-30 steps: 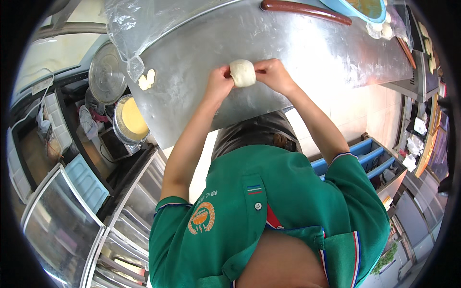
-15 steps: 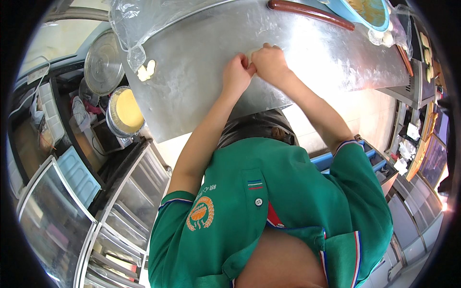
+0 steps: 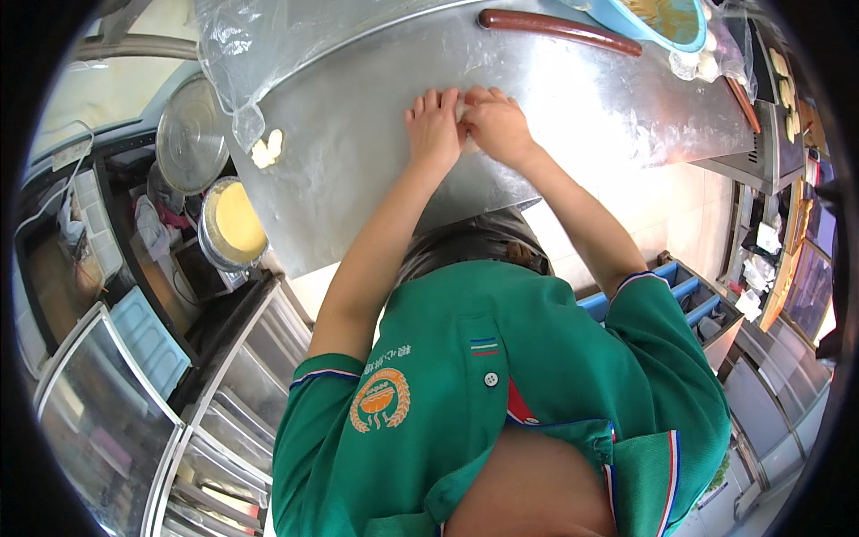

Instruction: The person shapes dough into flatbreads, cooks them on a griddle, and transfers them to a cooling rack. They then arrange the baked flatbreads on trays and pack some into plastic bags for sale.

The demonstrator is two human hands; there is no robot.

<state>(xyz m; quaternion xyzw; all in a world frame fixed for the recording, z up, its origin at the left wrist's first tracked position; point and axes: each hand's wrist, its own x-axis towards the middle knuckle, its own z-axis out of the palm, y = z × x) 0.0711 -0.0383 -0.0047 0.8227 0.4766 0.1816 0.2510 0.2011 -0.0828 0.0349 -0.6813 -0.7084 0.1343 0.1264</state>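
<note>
On the steel worktop (image 3: 340,134), a pale piece of dough (image 3: 469,143) lies mostly hidden under and between my two hands. My left hand (image 3: 435,130) has its fingers bent over the dough from the left. My right hand (image 3: 495,125) is curled on it from the right, the fingertips close to those of the left. Further left on the worktop are small pale dough scraps (image 3: 267,149), beside a crumpled clear plastic sheet (image 3: 242,54).
A long reddish-brown rolling pin (image 3: 559,31), a blue bowl (image 3: 684,36) and bagged dough balls (image 3: 702,63) line the back right. To the left stand a bowl of yellow batter (image 3: 234,219) and a round lid (image 3: 191,134). A griddle with pale pieces (image 3: 786,94) is far right.
A second ago the round dough was held up in plain view between my hands; now both hands have moved together and further from my body, covering it. My left fingers have since spread over it.
</note>
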